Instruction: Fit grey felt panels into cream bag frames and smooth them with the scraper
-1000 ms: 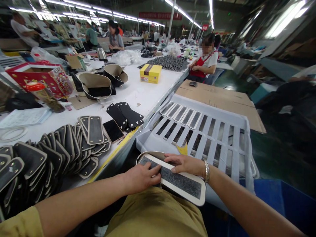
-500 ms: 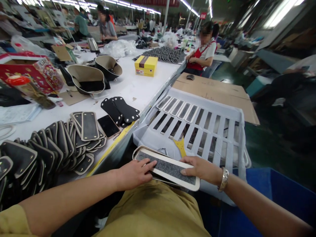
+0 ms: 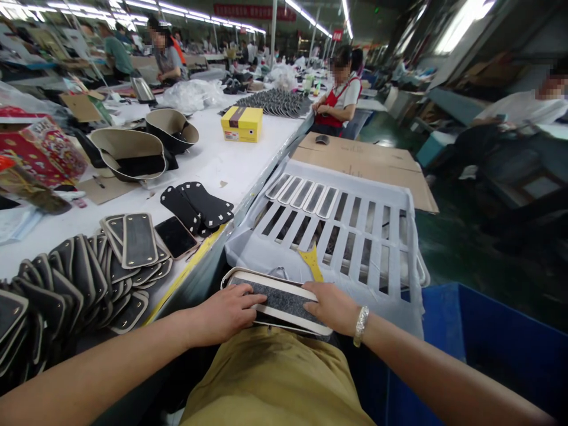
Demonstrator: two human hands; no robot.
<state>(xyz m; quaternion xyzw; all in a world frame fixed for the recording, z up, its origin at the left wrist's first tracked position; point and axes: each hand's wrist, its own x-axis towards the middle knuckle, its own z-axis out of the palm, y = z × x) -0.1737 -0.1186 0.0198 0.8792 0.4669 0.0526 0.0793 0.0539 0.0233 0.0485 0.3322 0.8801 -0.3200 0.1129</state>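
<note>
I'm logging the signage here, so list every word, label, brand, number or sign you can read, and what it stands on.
No text can be read.
Red banner: pale lettering, too blurred.
Small red sign: marks too blurred.
Yellow box: label print too small.
Cardboard sheet: faint printing, illegible.
Papers at left: any writing too faint.
Cream-edged piece: no lettering shows.

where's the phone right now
In the head view, the phone lies left of centre on the white table, beside the yellow strip, between the pile of grey panels and the black pieces.
</note>
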